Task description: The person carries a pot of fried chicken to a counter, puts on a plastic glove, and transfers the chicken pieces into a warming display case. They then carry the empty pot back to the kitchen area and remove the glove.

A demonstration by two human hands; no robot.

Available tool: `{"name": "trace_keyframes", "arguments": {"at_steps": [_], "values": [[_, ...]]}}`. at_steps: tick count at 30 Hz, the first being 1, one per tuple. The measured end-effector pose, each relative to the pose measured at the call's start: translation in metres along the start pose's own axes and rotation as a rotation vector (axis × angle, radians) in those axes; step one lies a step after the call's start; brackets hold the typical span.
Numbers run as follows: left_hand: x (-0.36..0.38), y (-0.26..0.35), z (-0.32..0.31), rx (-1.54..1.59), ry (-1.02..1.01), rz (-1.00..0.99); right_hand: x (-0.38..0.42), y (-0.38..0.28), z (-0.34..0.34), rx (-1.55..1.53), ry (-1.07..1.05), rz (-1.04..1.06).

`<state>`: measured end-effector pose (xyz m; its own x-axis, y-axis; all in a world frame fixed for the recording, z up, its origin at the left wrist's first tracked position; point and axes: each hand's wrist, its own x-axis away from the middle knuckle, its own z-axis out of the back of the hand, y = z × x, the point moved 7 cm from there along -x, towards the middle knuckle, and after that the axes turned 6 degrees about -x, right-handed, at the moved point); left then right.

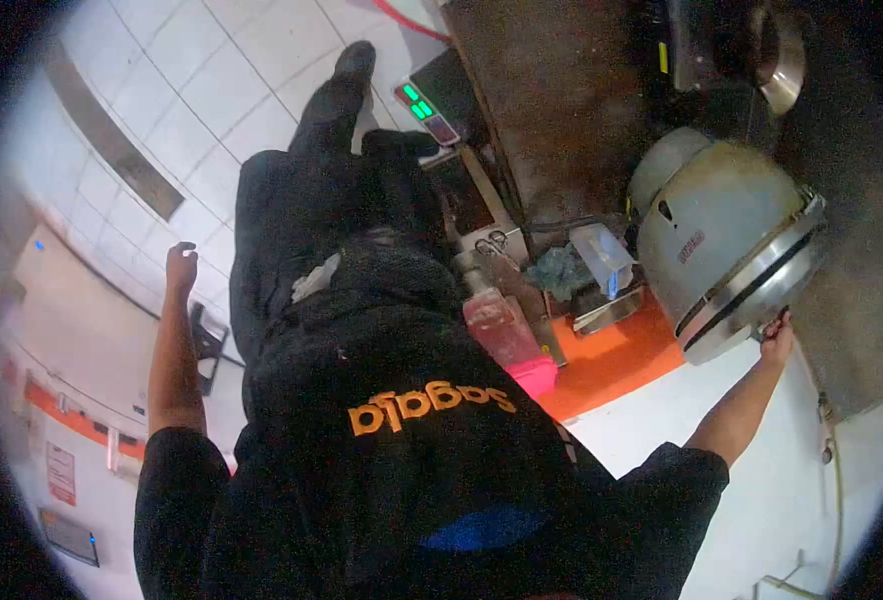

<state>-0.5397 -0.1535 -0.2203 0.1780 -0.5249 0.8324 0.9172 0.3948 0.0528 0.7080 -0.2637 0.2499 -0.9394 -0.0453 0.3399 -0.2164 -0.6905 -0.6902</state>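
My right hand (778,338) reaches out to a large rounded grey metal machine (707,215) and closes its fingers at the edge of its shiny metal lid (737,310). A dark band runs round the machine above that lid. What exactly the fingertips grip there is small and partly hidden. My left hand (182,266) hangs out at my side over the white tiled floor, holding nothing. Its fingers are loosely bent, with a gap between them and the thumb.
Between my body and the machine lie scissors (492,243), a crumpled plastic bag (557,272), a clear plastic container (603,256), a metal tray (607,312) and a pink container (532,378) on an orange surface (617,355). A scale with green digits (422,106) stands near my legs.
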Motion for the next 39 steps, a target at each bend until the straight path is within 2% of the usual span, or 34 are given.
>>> {"name": "trace_keyframes", "arguments": {"at_steps": [1, 3, 5, 6, 10, 11, 12, 13, 14, 15, 16, 17, 18, 19, 23, 25, 27, 28, 30, 31, 32, 33, 35, 37, 38, 39], "values": [[0.013, 0.004, -0.010, 0.003, 0.012, 0.059, -0.004, 0.004, 0.000, 0.031, -0.010, 0.001], [0.025, 0.021, -0.033, 0.004, -0.032, -0.003, -0.010, 0.011, -0.001, 0.014, 0.009, -0.081], [0.028, 0.014, -0.063, 0.108, -0.097, 0.016, -0.005, 0.013, -0.005, 0.055, 0.031, -0.076], [0.034, 0.031, -0.063, -0.026, -0.103, -0.035, -0.006, 0.014, 0.001, 0.062, 0.050, -0.065], [0.028, 0.018, -0.082, 0.000, -0.074, -0.128, -0.012, 0.019, 0.008, 0.082, 0.024, -0.038], [0.026, 0.018, -0.083, 0.022, -0.067, -0.093, -0.013, 0.020, 0.005, 0.082, 0.021, -0.036], [0.025, 0.020, -0.079, 0.093, -0.063, -0.126, -0.013, 0.015, 0.004, 0.076, 0.026, -0.026], [0.023, 0.027, -0.073, 0.037, -0.048, -0.081, 0.030, 0.007, -0.033, 0.104, 0.143, 0.021], [0.018, 0.028, -0.073, 0.142, -0.159, -0.058, 0.017, 0.006, -0.026, 0.080, 0.040, 0.022], [0.021, 0.040, -0.059, 0.098, -0.018, -0.135, -0.008, 0.009, -0.011, 0.076, -0.085, 0.023], [0.008, 0.027, -0.060, 0.066, 0.020, -0.114, 0.002, 0.003, -0.017, 0.069, 0.047, 0.023], [0.015, 0.039, -0.050, 0.088, -0.032, -0.149, 0.012, 0.001, -0.025, 0.066, 0.078, 0.052], [-0.013, -0.010, -0.072, 0.228, -0.081, -0.181, 0.011, 0.000, -0.032, 0.034, 0.033, 0.061], [0.015, 0.035, -0.041, 0.169, 0.022, -0.212, 0.005, 0.001, -0.032, 0.010, 0.046, 0.077], [0.004, 0.026, -0.038, 0.159, 0.020, -0.149, 0.007, 0.016, -0.043, -0.042, 0.066, 0.068], [-0.004, 0.017, -0.042, 0.153, 0.036, -0.178, 0.010, 0.018, -0.048, -0.047, 0.078, 0.074], [0.008, 0.042, -0.029, 0.041, 0.081, -0.159, 0.014, 0.018, -0.051, -0.019, 0.072, 0.139], [0.011, 0.050, -0.028, 0.087, 0.050, -0.109, 0.013, 0.019, -0.050, 0.005, 0.090, 0.114], [-0.004, 0.029, -0.046, 0.250, 0.036, -0.147, -0.008, 0.027, -0.040, -0.073, 0.021, 0.267], [0.008, 0.051, -0.030, 0.084, 0.122, -0.252, -0.007, 0.030, -0.044, -0.101, -0.032, 0.225], [-0.003, 0.039, -0.038, 0.194, 0.042, -0.135, -0.007, 0.024, -0.047, -0.070, -0.024, 0.279], [0.014, 0.068, -0.018, 0.085, 0.133, -0.248, -0.015, 0.026, -0.038, -0.034, -0.009, 0.328], [0.024, 0.096, 0.006, 0.137, 0.149, -0.270, -0.084, 0.040, 0.011, 0.273, 0.191, 0.800], [0.029, 0.117, 0.027, 0.148, 0.148, -0.247, -0.020, 0.020, 0.013, -0.020, 0.398, 0.860], [-0.004, 0.091, 0.006, 0.264, 0.092, -0.195, 0.013, 0.012, 0.000, -0.248, 0.309, 0.758], [0.022, 0.125, 0.042, 0.108, 0.149, -0.201, 0.052, 0.006, -0.016, -0.467, 0.216, 0.645]]}}
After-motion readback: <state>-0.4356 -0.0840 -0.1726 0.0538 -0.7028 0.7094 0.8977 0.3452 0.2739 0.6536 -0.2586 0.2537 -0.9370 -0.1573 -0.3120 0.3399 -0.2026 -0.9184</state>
